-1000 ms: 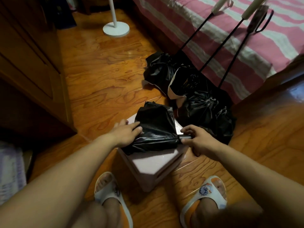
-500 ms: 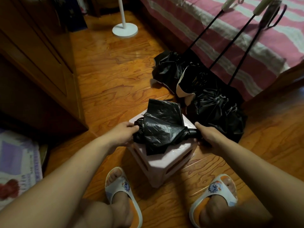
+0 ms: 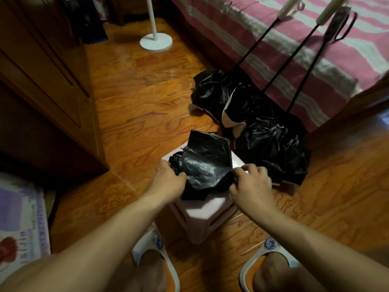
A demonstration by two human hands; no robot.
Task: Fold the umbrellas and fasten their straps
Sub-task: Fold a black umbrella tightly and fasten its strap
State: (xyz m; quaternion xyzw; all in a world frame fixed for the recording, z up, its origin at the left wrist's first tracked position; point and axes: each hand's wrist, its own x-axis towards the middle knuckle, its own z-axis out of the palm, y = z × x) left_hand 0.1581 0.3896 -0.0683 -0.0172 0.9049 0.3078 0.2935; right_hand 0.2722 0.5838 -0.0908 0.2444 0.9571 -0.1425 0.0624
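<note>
A collapsed black umbrella (image 3: 207,163) lies across a small pink stool (image 3: 205,213) between my feet. My left hand (image 3: 169,180) grips its crumpled left end. My right hand (image 3: 251,183) pinches the canopy fabric at its right end, fingers curled; the handle is hidden under that hand. Behind the stool, three more black umbrellas (image 3: 271,144) lie unfolded on the floor, their shafts extended and leaning on the bed, with two pale handles (image 3: 287,6) and one dark handle (image 3: 336,22) resting on the bedspread.
A bed with a pink and white striped cover (image 3: 294,45) fills the upper right. A wooden wardrobe (image 3: 46,76) stands on the left, a white round stand base (image 3: 156,42) sits on the wooden floor beyond, and a patterned mat (image 3: 21,218) lies at lower left.
My right hand has moved up from the umbrella's right end onto the canopy fabric. My left hand has shifted slightly along the left end. The camera has tilted a little.
</note>
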